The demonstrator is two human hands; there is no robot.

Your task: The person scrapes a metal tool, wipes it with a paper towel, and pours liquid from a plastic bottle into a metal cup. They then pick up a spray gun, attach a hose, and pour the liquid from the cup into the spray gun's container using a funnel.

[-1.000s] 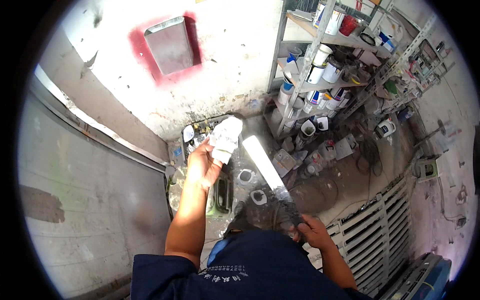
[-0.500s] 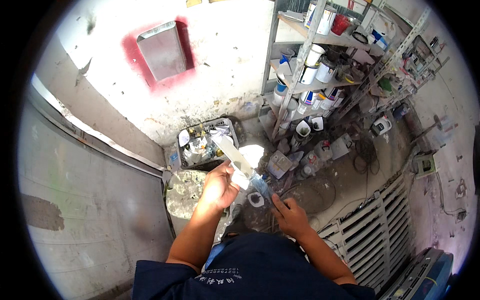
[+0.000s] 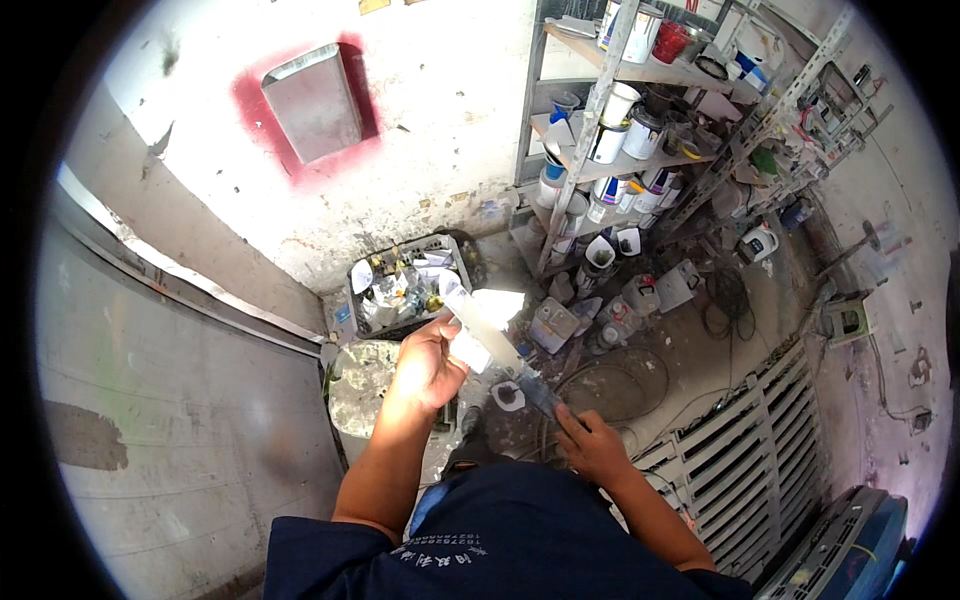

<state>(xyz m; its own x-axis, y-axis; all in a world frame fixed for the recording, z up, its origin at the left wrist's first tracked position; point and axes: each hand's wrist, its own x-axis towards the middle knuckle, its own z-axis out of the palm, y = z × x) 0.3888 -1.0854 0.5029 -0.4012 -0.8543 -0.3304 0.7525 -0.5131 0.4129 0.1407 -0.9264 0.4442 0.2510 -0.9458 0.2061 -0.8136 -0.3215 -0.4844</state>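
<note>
At frame centre, the left hand [image 3: 430, 371] pinched a white wad [image 3: 468, 352] against a long flat tool [image 3: 497, 346], gripped near its lower end by the right hand [image 3: 594, 444]; a loosened pinch risked dropping the wad.

You're in a grubby paint workshop — the metal rack [image 3: 596, 110] is crowded with paint cans [image 3: 641, 137], pink overspray [image 3: 250, 105] stains the wall [image 3: 450, 110] to its left, and a dark coil of hose or cable [image 3: 732, 305] lies on the floor [image 3: 692, 345] near it.

One head-worn fisheye looks steeply down from close above, its corners too dark to read
</note>
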